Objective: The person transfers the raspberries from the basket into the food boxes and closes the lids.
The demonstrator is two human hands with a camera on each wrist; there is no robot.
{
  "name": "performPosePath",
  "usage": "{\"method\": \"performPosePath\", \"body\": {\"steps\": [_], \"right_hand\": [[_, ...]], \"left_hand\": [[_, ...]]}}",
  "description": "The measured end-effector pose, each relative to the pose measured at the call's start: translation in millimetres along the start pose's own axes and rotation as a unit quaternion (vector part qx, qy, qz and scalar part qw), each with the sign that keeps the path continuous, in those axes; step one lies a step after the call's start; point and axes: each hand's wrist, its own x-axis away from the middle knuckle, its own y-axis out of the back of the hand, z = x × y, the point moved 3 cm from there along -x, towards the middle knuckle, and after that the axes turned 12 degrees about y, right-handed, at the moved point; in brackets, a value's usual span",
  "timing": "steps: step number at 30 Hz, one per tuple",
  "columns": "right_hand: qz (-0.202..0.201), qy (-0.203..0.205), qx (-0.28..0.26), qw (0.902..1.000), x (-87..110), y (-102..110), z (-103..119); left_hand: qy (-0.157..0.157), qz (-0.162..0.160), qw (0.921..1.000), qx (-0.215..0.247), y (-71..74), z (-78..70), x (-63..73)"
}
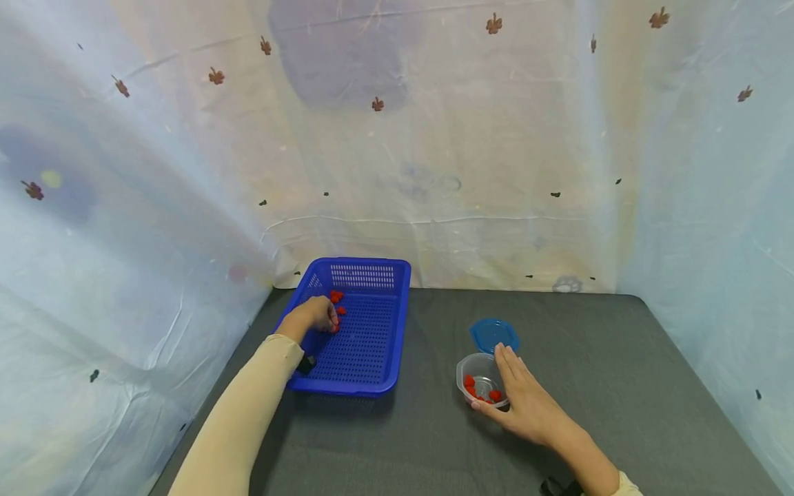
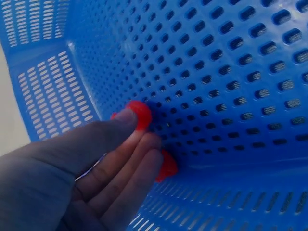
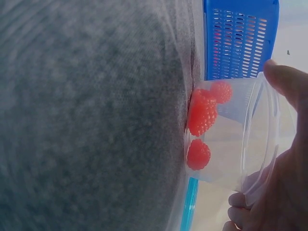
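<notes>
Inside the blue basket point(image 1: 362, 351), my left hand point(image 1: 315, 315) pinches a red raspberry point(image 2: 143, 115) between thumb and fingertips. Another raspberry point(image 2: 168, 166) lies just behind those fingers, and several more raspberries point(image 1: 336, 296) rest on the basket's perforated floor. Over on the right, my right hand point(image 1: 532, 408) holds a clear plastic tub point(image 1: 461, 377) by its rim, thumb on the near side and fingers on the far side. Several raspberries point(image 3: 202, 113) sit at the bottom of the tub, seen through its wall.
A translucent blue lid point(image 1: 493, 333) lies just behind the tub. Dark grey cloth point(image 1: 428, 434) covers the table, and a patterned curtain point(image 1: 446, 151) hangs along its back and sides. The basket's raised walls surround my left hand.
</notes>
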Motion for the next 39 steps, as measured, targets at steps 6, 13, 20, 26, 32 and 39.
{"method": "performPosePath", "body": {"steps": [6,13,20,26,32,39], "right_hand": [[0.000,0.001,-0.002,1.0000,0.1,0.7,0.8],[-0.002,0.002,0.002,1.0000,-0.2,-0.1,0.1],[0.002,-0.001,0.001,1.0000,-0.1,-0.7,-0.6],[0.003,-0.002,-0.001,1.0000,0.1,-1.1,-1.1],[-0.003,-0.001,0.001,1.0000,-0.2,0.6,-0.2],[0.000,-0.002,0.005,1.0000,-1.0,0.8,-0.2]], "left_hand": [[-0.003,0.007,0.9999,0.012,1.6,0.3,-0.3],[-0.014,0.006,0.9994,0.033,4.7,-6.8,1.9],[-0.036,-0.005,0.9984,0.044,7.9,-18.6,8.0],[-0.057,-0.008,0.9964,0.063,12.7,-30.7,13.2],[-0.098,-0.013,0.9924,0.073,17.3,-49.3,21.0],[-0.139,-0.023,0.9854,0.096,18.0,-70.6,35.3]]}}
